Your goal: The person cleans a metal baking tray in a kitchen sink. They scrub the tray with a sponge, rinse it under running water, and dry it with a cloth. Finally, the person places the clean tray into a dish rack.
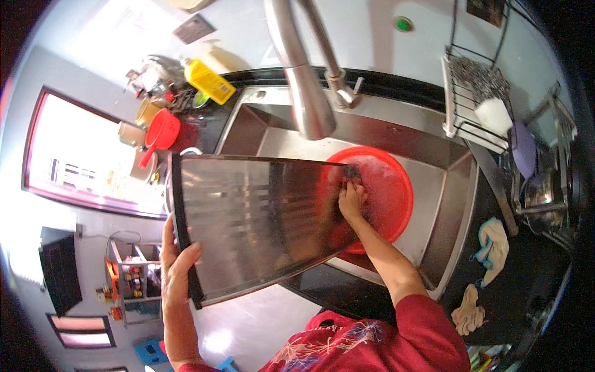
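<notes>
A large shiny metal panel (254,217) with a black edge strip slants over the near left of the sink (455,204). My left hand (178,263) grips its black-edged left end, thumb on the upper face and fingers behind. At the panel's far right end, my right hand (352,199) is closed on a small dark scrubbing pad (351,172), whose exact shape is blurred. Beneath that end stands a red plastic basin (406,192) with cloudy, sudsy water; the panel covers its left part.
A steel faucet (307,99) hangs over the sink's far side. Left of the sink are a yellow bottle (209,80) and a red dipper (163,130). On the right are a wire dish rack (474,118) and cloths (493,245) on the black counter.
</notes>
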A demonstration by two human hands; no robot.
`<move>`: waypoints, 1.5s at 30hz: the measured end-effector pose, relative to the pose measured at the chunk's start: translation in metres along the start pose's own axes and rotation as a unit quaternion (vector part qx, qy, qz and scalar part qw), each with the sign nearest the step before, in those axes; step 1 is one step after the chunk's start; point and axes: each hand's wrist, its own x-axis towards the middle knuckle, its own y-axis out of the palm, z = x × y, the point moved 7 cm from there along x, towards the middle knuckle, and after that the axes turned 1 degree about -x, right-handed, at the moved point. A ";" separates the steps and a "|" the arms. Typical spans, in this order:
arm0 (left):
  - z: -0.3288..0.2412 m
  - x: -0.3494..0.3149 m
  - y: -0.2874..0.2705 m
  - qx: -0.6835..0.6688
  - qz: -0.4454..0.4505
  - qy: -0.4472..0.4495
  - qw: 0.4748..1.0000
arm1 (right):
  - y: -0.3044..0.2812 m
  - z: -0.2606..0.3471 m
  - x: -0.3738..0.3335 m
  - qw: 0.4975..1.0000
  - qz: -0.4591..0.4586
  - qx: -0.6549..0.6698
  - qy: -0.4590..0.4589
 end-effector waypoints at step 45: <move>0.032 0.019 -0.026 -0.149 0.045 0.001 0.988 | -0.125 0.275 -0.148 0.860 0.175 0.342 -0.335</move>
